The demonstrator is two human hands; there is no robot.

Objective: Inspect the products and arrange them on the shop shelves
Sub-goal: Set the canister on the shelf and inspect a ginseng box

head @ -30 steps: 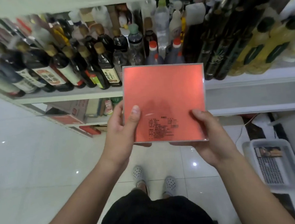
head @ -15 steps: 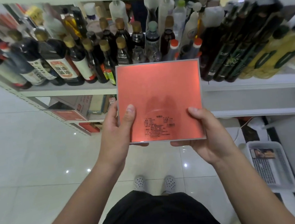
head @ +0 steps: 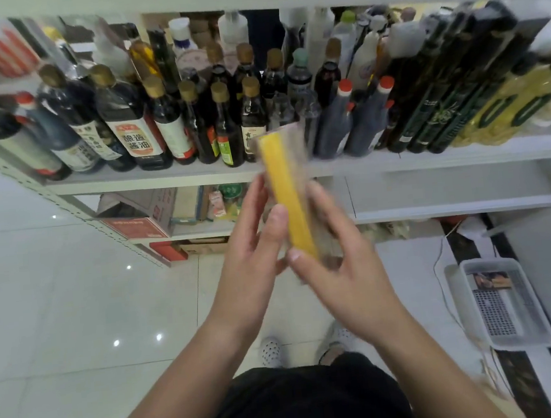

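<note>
A flat square box [head: 284, 188] is turned edge-on between my hands, showing its yellow side, and it is blurred by motion. My left hand [head: 254, 254] holds its left side with the thumb on the yellow edge. My right hand [head: 341, 256] grips it from the right and below. The box hangs in front of the white shelf [head: 165, 178], which carries dark sauce bottles [head: 134, 128]. The box's red face is hidden.
Tall dark boxed bottles [head: 440, 94] and yellow oil bottles [head: 518, 101] fill the shelf's right. Cardboard cartons [head: 141, 217] sit on the lower shelf. A white plastic basket [head: 499, 306] lies on the floor at right. Glossy white floor tiles [head: 60, 311] spread to the left.
The box has been rotated from flat, red face towards me, to edge-on with its yellow side showing. Both hands have shifted closer together around it.
</note>
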